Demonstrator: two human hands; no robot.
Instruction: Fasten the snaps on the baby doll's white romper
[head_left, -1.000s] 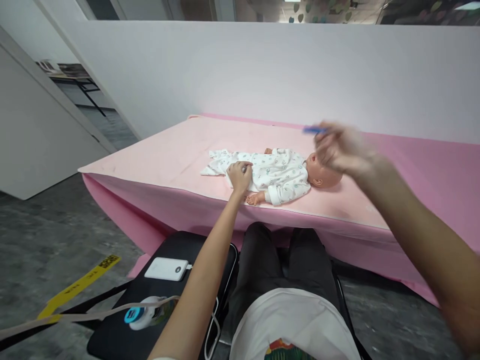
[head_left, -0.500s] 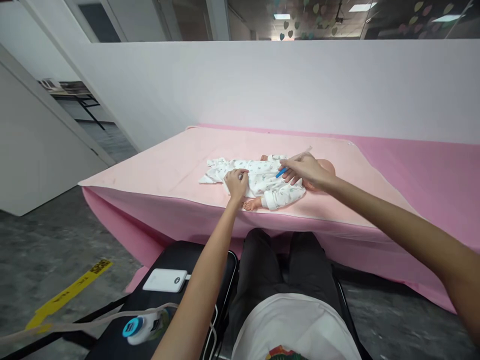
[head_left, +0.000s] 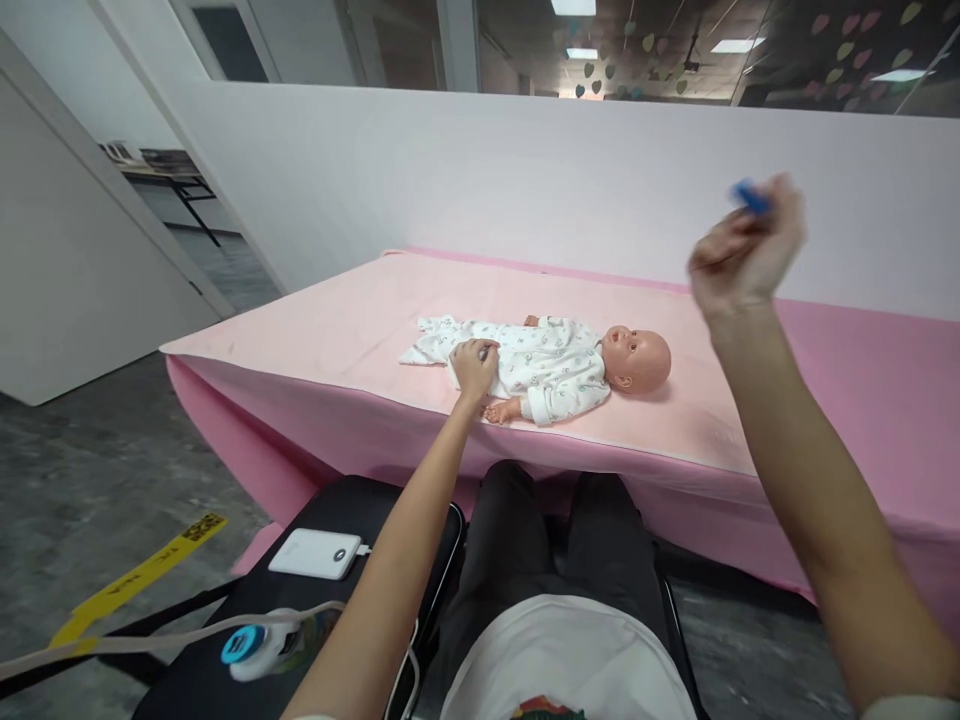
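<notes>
A baby doll (head_left: 637, 362) in a white printed outfit (head_left: 559, 360) lies on its back on the pale pink cloth (head_left: 337, 310), head to the right. My left hand (head_left: 474, 366) rests on the doll's lower body with its fingers curled; a small greyish thing shows at the fingertips, too small to name. Raised high on the right, in front of the wall, my right hand (head_left: 750, 245) is closed and smeared by motion. A slim stick with a blue end (head_left: 751, 197) is in its grip; the rest of the stick is hidden or blurred.
A black chair (head_left: 360, 500) at the lower left bears a white power bank (head_left: 315, 553) with a cable and a bottle with a blue cap (head_left: 244, 645). A white wall (head_left: 525, 180) with a window above it borders the far edge. Yellow tape (head_left: 139, 580) marks the floor.
My right hand has swung up and right, away from above the doll's chest, carrying the blue-ended stick. The doll's head is now uncovered. My left hand stays on the doll.
</notes>
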